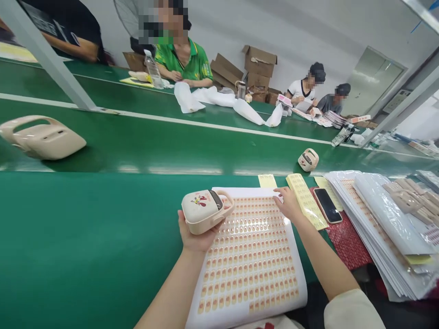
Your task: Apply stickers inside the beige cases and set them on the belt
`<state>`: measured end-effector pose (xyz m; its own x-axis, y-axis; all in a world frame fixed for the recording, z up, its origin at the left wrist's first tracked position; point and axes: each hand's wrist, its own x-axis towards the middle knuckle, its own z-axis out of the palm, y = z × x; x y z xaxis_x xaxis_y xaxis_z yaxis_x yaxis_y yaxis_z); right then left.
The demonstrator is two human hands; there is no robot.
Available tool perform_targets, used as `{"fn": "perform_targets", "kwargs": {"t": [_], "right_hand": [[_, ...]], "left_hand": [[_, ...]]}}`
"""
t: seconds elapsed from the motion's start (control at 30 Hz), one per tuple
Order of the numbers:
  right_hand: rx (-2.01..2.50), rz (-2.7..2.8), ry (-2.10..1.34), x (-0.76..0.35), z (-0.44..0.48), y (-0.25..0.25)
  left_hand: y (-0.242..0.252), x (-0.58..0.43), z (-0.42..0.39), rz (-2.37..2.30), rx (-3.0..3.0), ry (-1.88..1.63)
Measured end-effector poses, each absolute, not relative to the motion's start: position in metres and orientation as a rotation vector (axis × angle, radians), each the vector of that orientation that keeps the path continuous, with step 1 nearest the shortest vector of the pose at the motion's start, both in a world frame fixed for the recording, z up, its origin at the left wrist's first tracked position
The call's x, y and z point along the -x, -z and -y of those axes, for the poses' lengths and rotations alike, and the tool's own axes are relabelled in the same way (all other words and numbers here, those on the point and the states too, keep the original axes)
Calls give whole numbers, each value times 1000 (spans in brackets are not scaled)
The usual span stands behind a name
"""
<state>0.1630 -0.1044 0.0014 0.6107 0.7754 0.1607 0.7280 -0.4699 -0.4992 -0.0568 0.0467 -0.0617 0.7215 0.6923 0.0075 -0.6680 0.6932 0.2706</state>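
My left hand (195,233) grips a small beige appliance (205,210) with a handle and a cartoon decal, held above the left side of a white sticker sheet (250,260). The sheet lies flat on the green bench and carries many rows of small orange stickers. My right hand (287,203) rests at the sheet's top right corner, fingers bent down onto the top row of stickers. Whether a sticker is pinched in them is hidden.
A green conveyor belt (137,141) carries two more beige appliances (41,137) (307,160). Yellow sticker strips (305,198), a phone (327,205) and stacked sheets (377,219) lie to the right. Several people sit across the belt with white bags (219,98), cardboard boxes and a bottle (153,69).
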Motion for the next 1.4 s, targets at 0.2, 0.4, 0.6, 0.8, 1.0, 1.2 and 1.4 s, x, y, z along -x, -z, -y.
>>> {"fn": "perform_targets", "kwargs": {"t": [0.2, 0.4, 0.6, 0.8, 1.0, 1.2, 1.4], "right_hand": [[2070, 1633, -216, -103, 208, 6], [2131, 1753, -331, -73, 287, 28], [2088, 1817, 57, -66, 302, 59], [2051, 1848, 216, -68, 291, 64], [1960, 1845, 206, -69, 279, 65], [1881, 1606, 99, -58, 284, 75], [1784, 886, -203, -54, 261, 37]], "left_hand": [[38, 55, -41, -335, -388, -829], [27, 54, -36, -291, -532, -893], [26, 53, -32, -324, -586, -940], [21, 50, -35, -367, -623, -950], [-5, 53, -16, -460, -718, -888], [4, 63, 17, -400, -415, -790], [28, 62, 43, -122, -202, -620]]}}
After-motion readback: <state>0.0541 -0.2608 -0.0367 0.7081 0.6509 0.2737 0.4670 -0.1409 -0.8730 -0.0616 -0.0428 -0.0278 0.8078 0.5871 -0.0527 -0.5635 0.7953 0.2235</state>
